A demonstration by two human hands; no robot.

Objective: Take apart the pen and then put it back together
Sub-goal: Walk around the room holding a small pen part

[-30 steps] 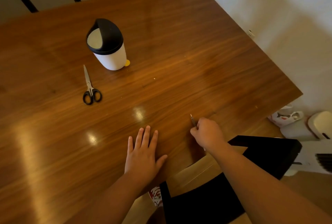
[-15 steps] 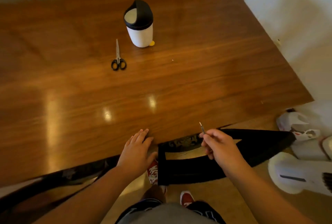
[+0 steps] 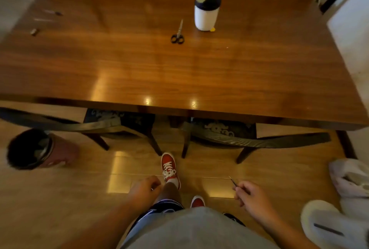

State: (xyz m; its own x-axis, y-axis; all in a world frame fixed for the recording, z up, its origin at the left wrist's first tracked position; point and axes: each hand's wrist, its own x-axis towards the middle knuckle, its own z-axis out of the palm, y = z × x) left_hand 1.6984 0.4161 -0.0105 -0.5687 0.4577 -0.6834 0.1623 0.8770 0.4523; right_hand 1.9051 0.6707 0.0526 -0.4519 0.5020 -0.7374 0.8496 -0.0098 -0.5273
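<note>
My right hand (image 3: 252, 194) hangs low over the floor, well back from the wooden table (image 3: 179, 73), and is closed around a thin pen part (image 3: 232, 181) whose pointed tip sticks up and to the left out of the fist. My left hand (image 3: 146, 188) is beside my left leg with its fingers curled in; nothing shows in it. At the table's far left lie small pen pieces: a thin rod (image 3: 43, 19), a dark-tipped piece (image 3: 54, 12) and a short metal piece (image 3: 34, 31).
Black-handled scissors (image 3: 177, 33) and a white container with a black lid (image 3: 206, 8) sit on the table's far side. Two dark chairs (image 3: 239, 137) are tucked under the near edge. A bin (image 3: 36, 149) stands on the floor at left, white objects (image 3: 329, 226) at right.
The view has pulled back from the table. Both hands have left the table edge and dropped to my sides, the right one still holding the thin pen part.
</note>
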